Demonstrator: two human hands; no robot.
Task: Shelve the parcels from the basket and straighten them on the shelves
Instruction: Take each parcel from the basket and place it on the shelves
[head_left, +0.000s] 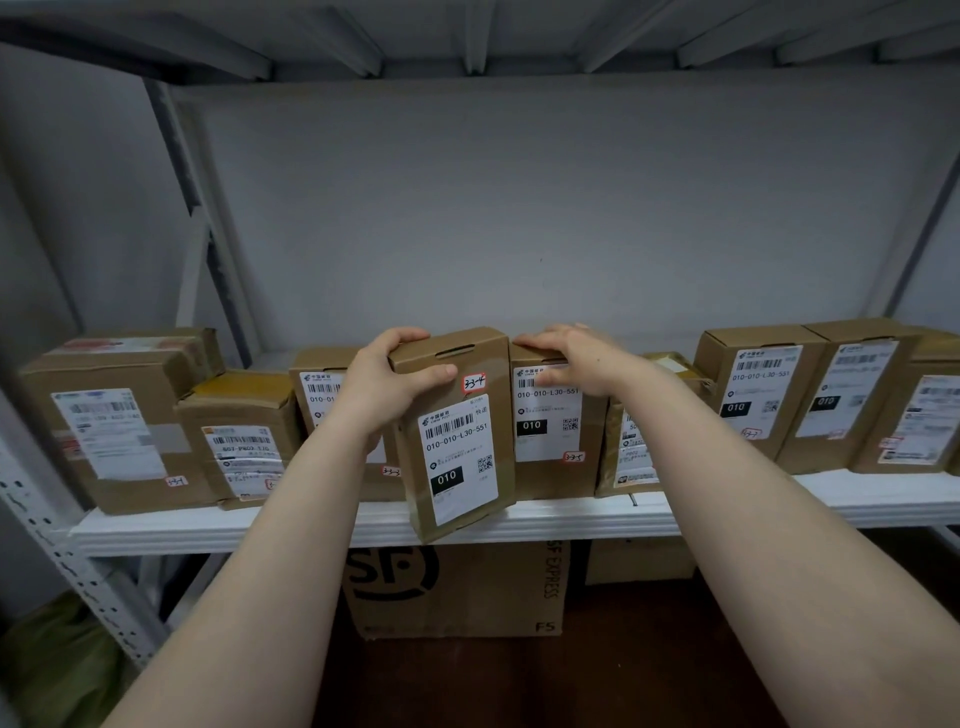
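A row of brown cardboard parcels with white labels stands on the white shelf (571, 519). My left hand (387, 382) grips the top left corner of an upright parcel marked 3-3-4 (460, 447), which is tilted and sticks out past the shelf's front edge. My right hand (576, 358) lies with straight fingers on top of the neighbouring parcel marked 3-3-5 (550, 447). Another labelled parcel (322, 395) stands partly hidden behind my left wrist. The basket is not in view.
More parcels stand at the left (119, 421), (244, 436) and at the right (758, 389), (852, 400). A large SF Express carton (457, 592) sits below the shelf. Grey uprights (62, 551) frame the rack, with a wall behind.
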